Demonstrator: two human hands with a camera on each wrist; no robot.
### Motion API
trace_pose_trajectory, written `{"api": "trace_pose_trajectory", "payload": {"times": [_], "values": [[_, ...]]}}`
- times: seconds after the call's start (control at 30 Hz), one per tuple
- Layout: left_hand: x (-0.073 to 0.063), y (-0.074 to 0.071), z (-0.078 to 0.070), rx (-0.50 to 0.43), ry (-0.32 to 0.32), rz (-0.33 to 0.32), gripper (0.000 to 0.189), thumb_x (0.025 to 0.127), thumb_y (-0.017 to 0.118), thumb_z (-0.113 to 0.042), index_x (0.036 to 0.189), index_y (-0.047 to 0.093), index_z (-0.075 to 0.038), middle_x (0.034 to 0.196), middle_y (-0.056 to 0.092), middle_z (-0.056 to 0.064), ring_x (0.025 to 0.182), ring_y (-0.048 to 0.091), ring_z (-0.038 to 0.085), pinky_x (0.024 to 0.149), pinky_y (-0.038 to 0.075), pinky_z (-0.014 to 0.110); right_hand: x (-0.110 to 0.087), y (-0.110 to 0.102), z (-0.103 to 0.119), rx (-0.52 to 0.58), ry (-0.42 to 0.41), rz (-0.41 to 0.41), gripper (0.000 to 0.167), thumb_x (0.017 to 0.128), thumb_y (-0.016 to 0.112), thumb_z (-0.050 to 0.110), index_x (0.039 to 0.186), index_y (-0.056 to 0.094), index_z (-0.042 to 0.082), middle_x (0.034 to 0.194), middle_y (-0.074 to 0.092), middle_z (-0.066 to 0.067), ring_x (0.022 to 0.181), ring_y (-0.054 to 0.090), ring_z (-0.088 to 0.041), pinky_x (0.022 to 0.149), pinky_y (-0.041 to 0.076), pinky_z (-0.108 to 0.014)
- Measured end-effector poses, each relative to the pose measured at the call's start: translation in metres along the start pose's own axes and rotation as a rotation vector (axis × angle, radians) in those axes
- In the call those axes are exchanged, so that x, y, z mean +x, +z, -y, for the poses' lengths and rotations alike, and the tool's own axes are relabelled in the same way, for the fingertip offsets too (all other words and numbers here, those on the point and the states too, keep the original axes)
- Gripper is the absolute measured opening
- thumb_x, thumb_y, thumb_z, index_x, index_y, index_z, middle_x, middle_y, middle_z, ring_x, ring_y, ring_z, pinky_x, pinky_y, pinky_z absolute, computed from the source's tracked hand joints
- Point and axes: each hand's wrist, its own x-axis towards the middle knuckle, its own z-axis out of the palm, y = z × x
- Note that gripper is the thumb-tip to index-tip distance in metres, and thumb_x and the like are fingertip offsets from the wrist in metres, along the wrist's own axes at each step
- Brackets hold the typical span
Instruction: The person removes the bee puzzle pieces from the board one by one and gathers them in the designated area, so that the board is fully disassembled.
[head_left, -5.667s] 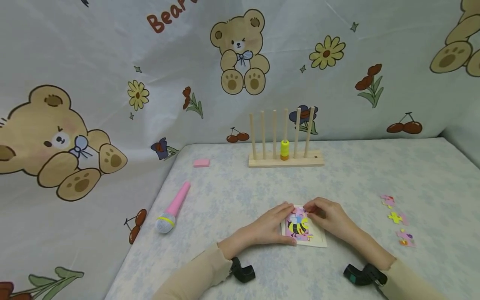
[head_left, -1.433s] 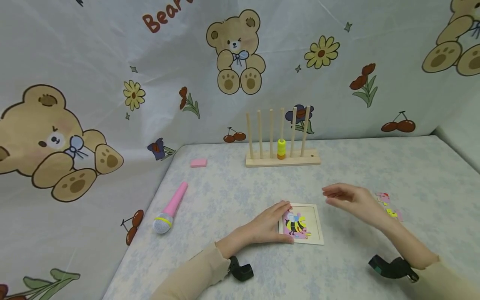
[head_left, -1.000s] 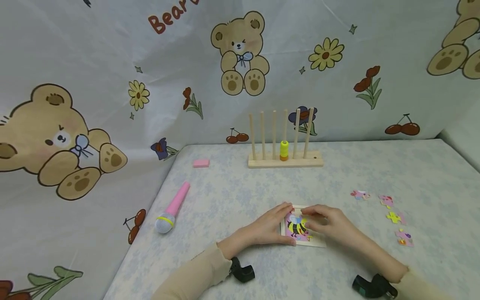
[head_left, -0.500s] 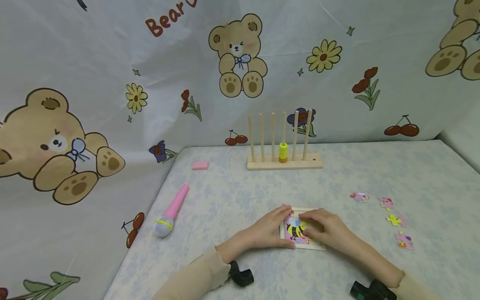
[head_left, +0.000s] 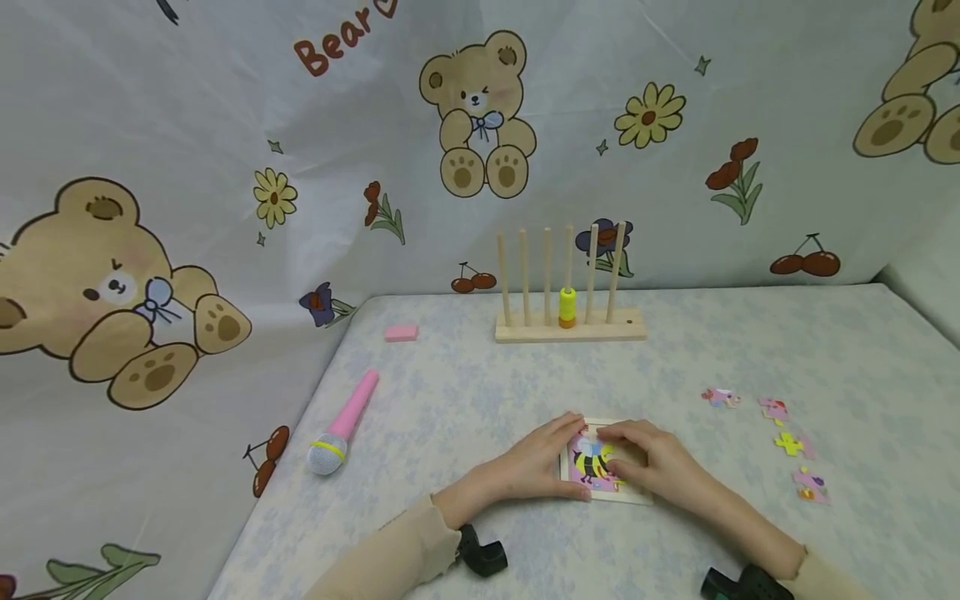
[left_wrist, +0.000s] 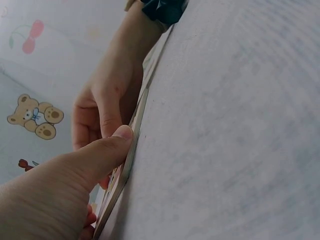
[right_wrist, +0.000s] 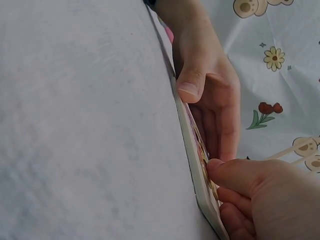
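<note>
A small jigsaw puzzle board point(head_left: 633, 497) with a pale frame lies on the table, a bee picture point(head_left: 588, 467) in its left part. My left hand point(head_left: 525, 462) grips the board's left side, thumb along the near edge in the left wrist view and fingers at the far edge. Over the right half bends my right hand point(head_left: 663, 458), its thumb and fingertips pinching at the puzzle piece by the bee's head; the hand hides most of that piece. In the right wrist view the right thumb point(right_wrist: 235, 172) touches the picture surface.
Loose puzzle pieces lie to the right, among them a pink one point(head_left: 722, 397) and a yellow one point(head_left: 789, 443). A wooden peg stand point(head_left: 570, 333) with yellow and orange rings is at the back. Left are a pink toy microphone point(head_left: 348, 421) and a pink block point(head_left: 401, 332).
The right hand was out to the right 1.4 s ago and came back to the board. Another pink piece now lies on the table, and the picture's top has fewer pieces. The left hand stayed.
</note>
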Motion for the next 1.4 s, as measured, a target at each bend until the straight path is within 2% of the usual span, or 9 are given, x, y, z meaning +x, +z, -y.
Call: {"api": "trace_pose_trajectory", "payload": {"times": [0.1, 0.2, 0.33, 0.53, 0.83, 1.17, 1.27, 1.4], "values": [[-0.0006, 0.0017, 0.0, 0.007, -0.002, -0.004, 0.096, 0.082, 0.065, -0.057, 0.15, 0.022, -0.003, 0.155, 0.019, 0.008, 0.141, 0.012, 0.014, 0.111, 0.018, 0.029, -0.0017, 0.0017, -0.0008, 0.008, 0.009, 0.008, 0.037, 0.081, 0.075, 0.012, 0.117, 0.065, 0.01, 0.115, 0.063, 0.004, 0.108, 0.056, -0.017, 0.087, 0.047, -0.04], [-0.0008, 0.0032, 0.0005, 0.002, -0.003, -0.005, 0.096, 0.082, 0.065, -0.057, 0.15, 0.021, -0.004, 0.155, 0.018, 0.008, 0.141, 0.012, 0.015, 0.111, 0.017, 0.029, -0.0025, 0.0032, -0.0012, 0.026, 0.002, 0.002, 0.036, 0.082, 0.074, 0.011, 0.116, 0.065, 0.01, 0.114, 0.063, 0.004, 0.107, 0.056, -0.016, 0.088, 0.046, -0.034], [-0.0012, 0.0044, 0.0009, -0.001, -0.003, -0.002, 0.097, 0.082, 0.065, -0.057, 0.15, 0.021, -0.004, 0.155, 0.017, 0.008, 0.141, 0.011, 0.015, 0.111, 0.017, 0.03, -0.0024, 0.0054, -0.0022, 0.088, -0.038, -0.009, 0.036, 0.081, 0.075, 0.007, 0.115, 0.063, 0.008, 0.111, 0.062, 0.003, 0.102, 0.059, -0.015, 0.087, 0.047, -0.027], [-0.0012, 0.004, 0.0014, -0.001, 0.008, -0.006, 0.096, 0.082, 0.066, -0.056, 0.15, 0.022, -0.003, 0.155, 0.019, 0.009, 0.141, 0.012, 0.016, 0.111, 0.017, 0.03, -0.0016, 0.0072, -0.0029, 0.136, -0.089, -0.007, 0.041, 0.077, 0.076, 0.002, 0.115, 0.06, 0.004, 0.111, 0.06, 0.0, 0.098, 0.061, -0.017, 0.084, 0.049, -0.027], [-0.0011, 0.0019, 0.0019, -0.001, 0.005, -0.004, 0.097, 0.082, 0.065, -0.056, 0.149, 0.021, -0.002, 0.155, 0.019, 0.009, 0.141, 0.011, 0.015, 0.111, 0.017, 0.03, 0.0001, 0.0059, -0.0019, 0.082, -0.159, -0.03, 0.045, 0.075, 0.077, 0.0, 0.116, 0.059, 0.004, 0.112, 0.059, -0.002, 0.096, 0.059, -0.016, 0.084, 0.047, -0.022], [0.001, 0.0031, 0.0023, -0.016, 0.009, -0.005, 0.096, 0.082, 0.066, -0.055, 0.149, 0.022, -0.003, 0.154, 0.019, 0.009, 0.141, 0.012, 0.015, 0.111, 0.017, 0.03, 0.0012, 0.0043, -0.0003, 0.0, -0.258, -0.095, 0.048, 0.069, 0.079, -0.004, 0.113, 0.063, 0.003, 0.112, 0.062, -0.003, 0.1, 0.06, -0.019, 0.093, 0.033, -0.008], [0.001, 0.0035, 0.003, -0.012, 0.003, -0.007, 0.096, 0.082, 0.066, -0.055, 0.15, 0.021, -0.003, 0.155, 0.019, 0.009, 0.141, 0.012, 0.015, 0.111, 0.017, 0.03, 0.0026, 0.0047, 0.0001, -0.009, -0.303, -0.11, 0.048, 0.068, 0.078, -0.006, 0.113, 0.063, 0.001, 0.111, 0.062, -0.005, 0.097, 0.06, -0.019, 0.091, 0.034, -0.007], [0.0008, 0.0036, 0.0025, -0.018, 0.011, -0.012, 0.096, 0.082, 0.067, -0.054, 0.149, 0.022, -0.002, 0.154, 0.02, 0.01, 0.141, 0.013, 0.016, 0.111, 0.017, 0.029, 0.0021, 0.0046, 0.001, -0.02, -0.304, -0.131, 0.047, 0.067, 0.078, -0.006, 0.112, 0.064, 0.001, 0.11, 0.062, -0.006, 0.095, 0.06, -0.019, 0.091, 0.034, -0.007]]}}
